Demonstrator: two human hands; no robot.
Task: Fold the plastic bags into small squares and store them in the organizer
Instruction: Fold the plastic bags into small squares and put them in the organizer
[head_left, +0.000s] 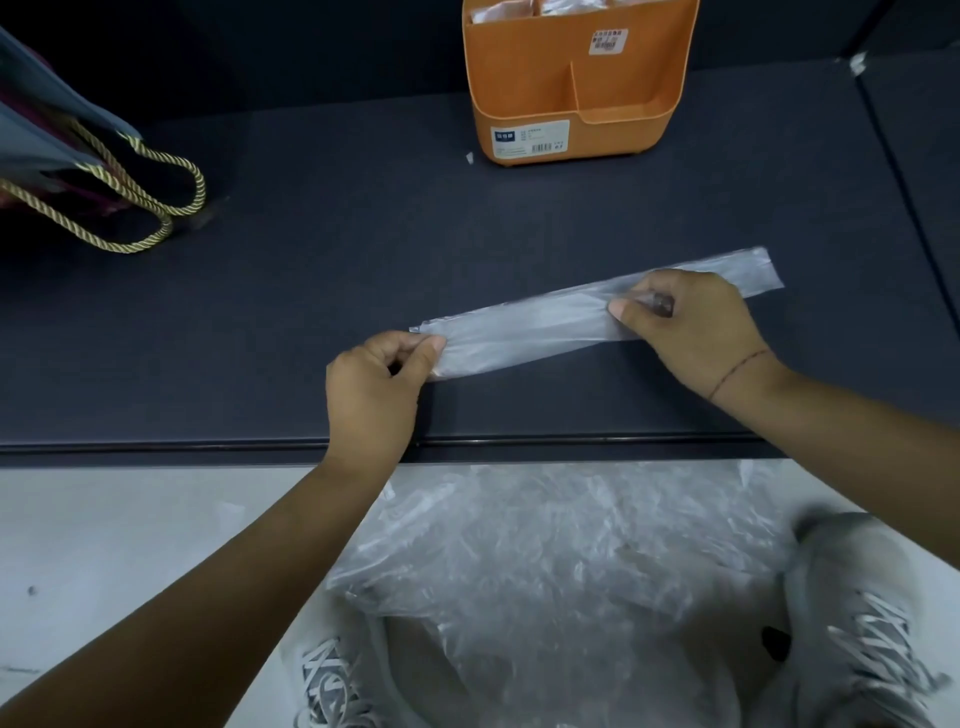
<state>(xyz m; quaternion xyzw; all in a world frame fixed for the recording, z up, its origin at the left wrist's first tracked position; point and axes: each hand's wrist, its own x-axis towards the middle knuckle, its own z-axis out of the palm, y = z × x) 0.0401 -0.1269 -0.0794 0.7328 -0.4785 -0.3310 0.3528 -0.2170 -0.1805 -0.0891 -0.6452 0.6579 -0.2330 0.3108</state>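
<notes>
Grey tote (47, 130), gold rope handles, 10 o'clock on dark table (363, 218). Left hand (374, 384) pinches left end of clear plastic bag (530, 325) folded into long flat strip, mid-table. Crumpled clear plastic pile (545, 561), 6 o'clock. Orange plastic organizer (524, 83), 12 o'clock. Right hand (696, 327) pinches bag toward right end.

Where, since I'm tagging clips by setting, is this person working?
Probably an indoor sorting or work station, though that's uncertain: a dark table, an orange organizer with barcode labels on it, and a heap of clear plastic bags on the pale floor.
</notes>
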